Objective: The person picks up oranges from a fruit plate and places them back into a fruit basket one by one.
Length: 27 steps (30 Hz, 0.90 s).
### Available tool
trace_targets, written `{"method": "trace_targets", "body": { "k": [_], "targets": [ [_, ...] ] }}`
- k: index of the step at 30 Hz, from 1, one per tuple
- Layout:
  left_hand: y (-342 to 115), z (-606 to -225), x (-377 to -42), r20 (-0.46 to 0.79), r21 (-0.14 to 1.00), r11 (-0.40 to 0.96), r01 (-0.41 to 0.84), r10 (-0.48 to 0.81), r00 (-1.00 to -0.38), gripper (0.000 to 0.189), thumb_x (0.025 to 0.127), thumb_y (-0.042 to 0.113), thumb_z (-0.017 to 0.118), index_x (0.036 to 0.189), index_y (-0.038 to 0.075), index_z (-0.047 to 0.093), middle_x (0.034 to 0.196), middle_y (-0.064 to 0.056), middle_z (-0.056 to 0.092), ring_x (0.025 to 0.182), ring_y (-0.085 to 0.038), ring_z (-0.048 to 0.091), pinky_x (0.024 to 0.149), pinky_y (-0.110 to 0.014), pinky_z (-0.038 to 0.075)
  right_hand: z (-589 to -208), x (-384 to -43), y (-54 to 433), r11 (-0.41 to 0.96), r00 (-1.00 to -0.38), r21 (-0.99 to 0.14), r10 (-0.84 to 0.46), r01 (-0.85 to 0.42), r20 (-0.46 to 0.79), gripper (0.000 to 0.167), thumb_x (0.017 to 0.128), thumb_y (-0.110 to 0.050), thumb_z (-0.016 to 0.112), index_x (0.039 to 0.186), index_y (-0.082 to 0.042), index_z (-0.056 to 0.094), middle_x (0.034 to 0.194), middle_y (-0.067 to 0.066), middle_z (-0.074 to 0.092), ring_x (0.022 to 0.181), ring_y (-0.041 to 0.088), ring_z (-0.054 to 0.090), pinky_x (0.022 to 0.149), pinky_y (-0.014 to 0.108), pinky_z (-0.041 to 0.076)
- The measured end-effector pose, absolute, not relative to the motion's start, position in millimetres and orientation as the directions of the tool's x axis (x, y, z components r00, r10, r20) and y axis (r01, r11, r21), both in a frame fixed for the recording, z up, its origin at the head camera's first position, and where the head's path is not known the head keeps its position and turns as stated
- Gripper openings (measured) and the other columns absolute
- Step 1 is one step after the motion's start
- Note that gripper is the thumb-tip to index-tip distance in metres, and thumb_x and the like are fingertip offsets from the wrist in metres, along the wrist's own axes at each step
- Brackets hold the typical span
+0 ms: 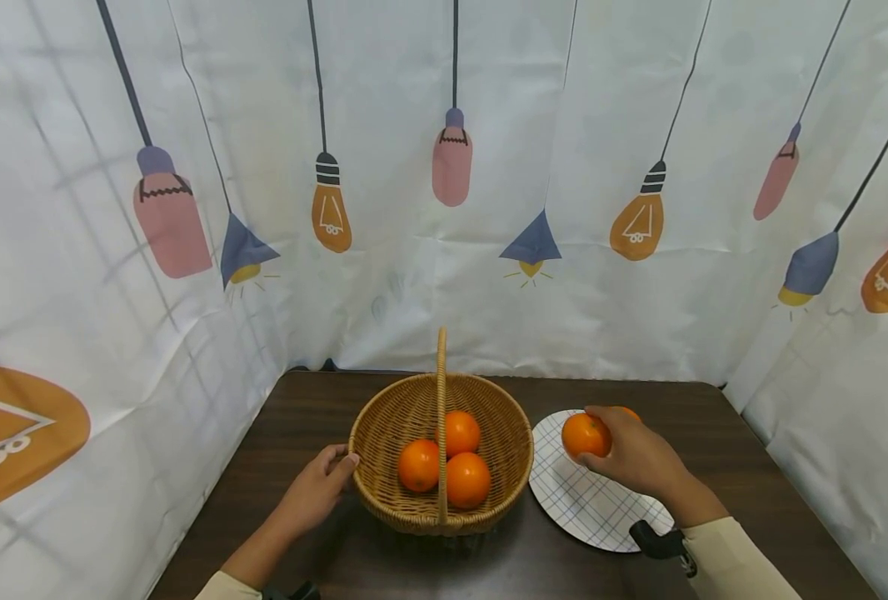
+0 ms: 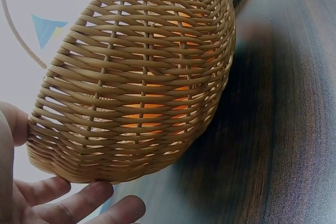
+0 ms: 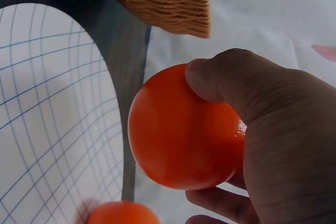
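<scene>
My right hand (image 1: 642,457) grips an orange (image 1: 586,437) above the plate, thumb on one side and fingers on the other, as the right wrist view shows. Another orange (image 3: 123,213) sits at the white plate (image 1: 594,512) with a blue grid, mostly hidden behind my hand in the head view. With my left hand (image 1: 315,490) I hold the left rim of a wicker basket (image 1: 380,421), thumb at the top edge and fingers against the outside. Inside the basket lie three oranges (image 1: 468,480), and a tall handle (image 1: 441,392) arches over it.
Everything stands on a dark wooden table (image 1: 279,433). A white curtain (image 1: 384,317) printed with hanging lamps encloses its back and sides. The plate lies just right of the basket.
</scene>
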<state>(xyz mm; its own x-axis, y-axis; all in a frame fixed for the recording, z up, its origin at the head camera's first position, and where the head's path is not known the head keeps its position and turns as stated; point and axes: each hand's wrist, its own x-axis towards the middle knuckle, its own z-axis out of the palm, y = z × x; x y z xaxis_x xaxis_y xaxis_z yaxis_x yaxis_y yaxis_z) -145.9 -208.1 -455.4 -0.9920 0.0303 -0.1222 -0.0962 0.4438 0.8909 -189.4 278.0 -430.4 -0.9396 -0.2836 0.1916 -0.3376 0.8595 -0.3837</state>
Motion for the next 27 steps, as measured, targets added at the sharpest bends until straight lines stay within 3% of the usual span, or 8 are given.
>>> {"method": "trace_targets", "body": {
  "k": [27],
  "targets": [
    [-209.1,-454.2,-147.6,-0.126,0.886,0.454,-0.091,0.048,-0.991,0.057,0.108,0.037,0.051,0.144,-0.007,0.046,0.132,-0.027,0.06,0.106,-0.034,0.068,0.085,-0.051,0.058,-402.9,-191.0,255.5,0.842,-0.908,-0.352,-0.339,-0.41,0.246,0.078,0.083,-0.041,0.086,0.145,-0.007,0.053,0.139,0.017,0.057,0.1,0.026,0.066,0.078,0.047,0.058]
  ]
}}
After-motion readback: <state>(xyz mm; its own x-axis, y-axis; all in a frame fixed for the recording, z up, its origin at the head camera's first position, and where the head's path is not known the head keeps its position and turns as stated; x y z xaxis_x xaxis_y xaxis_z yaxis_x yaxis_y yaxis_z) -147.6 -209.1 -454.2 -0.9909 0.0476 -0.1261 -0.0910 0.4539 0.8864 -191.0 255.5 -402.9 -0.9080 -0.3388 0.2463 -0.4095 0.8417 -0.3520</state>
